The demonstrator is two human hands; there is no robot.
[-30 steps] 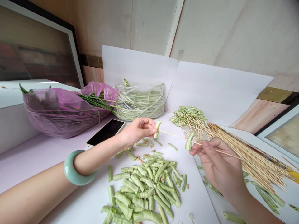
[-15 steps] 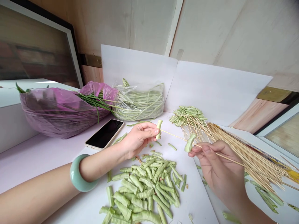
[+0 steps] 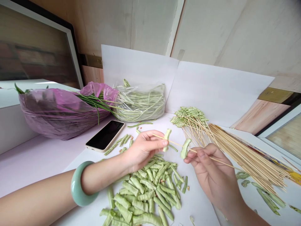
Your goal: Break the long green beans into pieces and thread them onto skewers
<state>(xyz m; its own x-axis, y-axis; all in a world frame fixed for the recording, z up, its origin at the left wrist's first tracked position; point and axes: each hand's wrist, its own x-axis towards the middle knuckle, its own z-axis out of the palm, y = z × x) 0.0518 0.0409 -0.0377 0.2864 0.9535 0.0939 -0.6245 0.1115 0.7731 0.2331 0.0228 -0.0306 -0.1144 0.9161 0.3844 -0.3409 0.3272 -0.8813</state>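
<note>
Between finger and thumb, my left hand (image 3: 145, 149) pinches a pale green bean piece (image 3: 167, 139), with a thin stick (image 3: 175, 142) running through it and its tip out past the far side. My right hand (image 3: 211, 172) grips the same stick further back, just behind a second bean piece (image 3: 185, 148) threaded on it. A short length of bare stick shows between the two pieces. Below both hands lies a pile of cut bean pieces (image 3: 145, 196) on white paper.
A phone (image 3: 105, 135), a purple bag of greens (image 3: 63, 110) and a clear bag of long beans (image 3: 141, 105) are at the left and back. Filled skewers (image 3: 190, 116) and bare sticks (image 3: 246, 153) lie at the right.
The stick now passes through the bean piece in my left hand, its tip showing beyond. My hands are closer together and the two bean pieces nearer each other.
</note>
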